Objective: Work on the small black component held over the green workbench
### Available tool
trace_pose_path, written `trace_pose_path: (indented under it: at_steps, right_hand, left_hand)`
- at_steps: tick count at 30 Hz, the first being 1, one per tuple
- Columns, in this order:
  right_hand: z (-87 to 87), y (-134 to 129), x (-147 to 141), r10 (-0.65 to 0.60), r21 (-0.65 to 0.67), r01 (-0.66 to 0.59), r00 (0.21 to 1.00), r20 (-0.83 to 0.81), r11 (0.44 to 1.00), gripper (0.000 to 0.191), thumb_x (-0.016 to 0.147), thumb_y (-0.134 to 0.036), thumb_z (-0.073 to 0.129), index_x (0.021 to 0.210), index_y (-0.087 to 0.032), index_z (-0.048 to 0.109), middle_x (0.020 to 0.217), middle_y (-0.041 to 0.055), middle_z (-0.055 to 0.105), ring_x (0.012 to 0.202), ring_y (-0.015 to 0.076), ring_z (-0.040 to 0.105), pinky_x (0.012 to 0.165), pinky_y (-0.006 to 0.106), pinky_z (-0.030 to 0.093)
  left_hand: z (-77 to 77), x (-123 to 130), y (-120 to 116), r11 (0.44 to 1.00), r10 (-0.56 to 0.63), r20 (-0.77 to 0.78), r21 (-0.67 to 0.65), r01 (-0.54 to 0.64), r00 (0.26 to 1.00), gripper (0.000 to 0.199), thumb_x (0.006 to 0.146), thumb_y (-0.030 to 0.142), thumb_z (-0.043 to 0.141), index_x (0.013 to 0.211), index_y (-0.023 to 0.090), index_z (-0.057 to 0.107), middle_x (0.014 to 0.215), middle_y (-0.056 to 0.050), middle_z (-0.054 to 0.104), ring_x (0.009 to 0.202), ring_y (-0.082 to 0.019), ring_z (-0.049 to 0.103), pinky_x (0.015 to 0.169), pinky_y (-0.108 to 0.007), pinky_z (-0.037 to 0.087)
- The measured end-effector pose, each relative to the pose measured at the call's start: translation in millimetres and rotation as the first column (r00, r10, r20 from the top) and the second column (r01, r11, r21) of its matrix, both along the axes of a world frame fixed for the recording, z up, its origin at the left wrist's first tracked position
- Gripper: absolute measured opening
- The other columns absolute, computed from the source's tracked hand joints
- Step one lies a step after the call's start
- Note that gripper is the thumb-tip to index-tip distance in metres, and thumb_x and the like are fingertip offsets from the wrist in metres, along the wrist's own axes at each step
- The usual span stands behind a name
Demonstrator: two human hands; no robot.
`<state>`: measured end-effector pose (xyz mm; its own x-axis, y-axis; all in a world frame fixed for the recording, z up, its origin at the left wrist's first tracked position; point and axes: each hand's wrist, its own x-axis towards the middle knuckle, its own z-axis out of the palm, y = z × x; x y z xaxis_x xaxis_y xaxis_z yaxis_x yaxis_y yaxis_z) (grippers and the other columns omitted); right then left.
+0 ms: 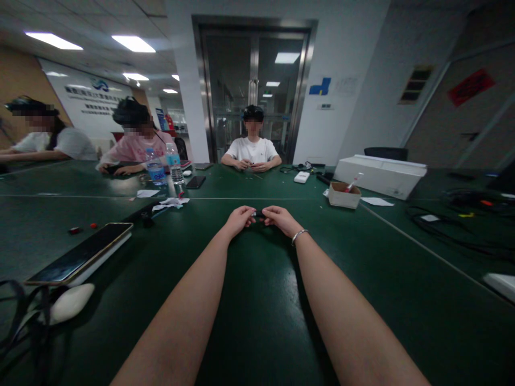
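Note:
Both arms reach forward over the dark green table point(257, 300). Between my fingertips is a small dark item point(258, 214), with a light, silvery bit at its left end; it is too small to name. My left hand point(240, 222) pinches the left end between thumb and fingers. On the other side my right hand point(282, 220) is closed in a pinch on the right end, with a silver bracelet point(299, 236) round that wrist. The fingers hide much of the item.
A phone point(86, 252) rests on a white box at the left, near a white computer mouse point(72, 303). Water bottles point(156, 169) and paper scraps point(171, 202) lie beyond. At the right are a small carton point(344, 196), a long white box point(380, 174) and black cables point(442, 228). Several people sit around.

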<state>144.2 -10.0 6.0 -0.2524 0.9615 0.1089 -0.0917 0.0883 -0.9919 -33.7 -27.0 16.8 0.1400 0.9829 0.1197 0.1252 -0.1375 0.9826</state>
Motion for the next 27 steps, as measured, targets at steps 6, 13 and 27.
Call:
trace_pose_path:
  at_steps: [6,13,27]
  right_hand:
    - [1.4,-0.4,-0.5,-0.001,-0.013,0.001,1.0,-0.003,1.0,0.01,0.078,-0.019,0.07,0.083,-0.013,0.065,0.067,0.0032,0.068,0.049,0.0059,0.058,0.051,0.016,0.051]
    - [1.5,-1.5,-0.6,-0.001,-0.007,0.001,1.0,-0.002,1.0,0.012,0.077,-0.02,0.071,0.084,-0.013,0.065,0.067,0.0026,0.068,0.049,0.0058,0.058,0.052,0.016,0.051]
    - [1.9,-2.0,-0.9,0.002,-0.009,-0.002,1.0,-0.006,1.0,0.012,0.077,-0.021,0.071,0.083,-0.012,0.065,0.068,0.0033,0.069,0.05,0.0056,0.059,0.051,0.015,0.051]
  left_hand:
    - [-2.8,-1.0,2.6,1.0,-0.003,0.015,0.016,0.003,1.0,0.019,0.082,0.026,0.054,0.094,0.014,0.063,0.071,-0.002,0.06,0.054,-0.007,0.05,0.05,-0.019,0.04]
    - [1.4,-0.4,-0.5,1.0,0.002,-0.008,-0.003,-0.002,1.0,0.018,0.083,0.021,0.051,0.094,0.013,0.062,0.067,-0.001,0.058,0.053,-0.007,0.05,0.05,-0.019,0.04]
    - [-1.3,-1.8,1.3,0.999,0.005,0.009,0.046,-0.005,1.0,0.019,0.079,0.026,0.058,0.092,0.014,0.064,0.071,-0.002,0.058,0.057,-0.008,0.05,0.05,-0.019,0.039]
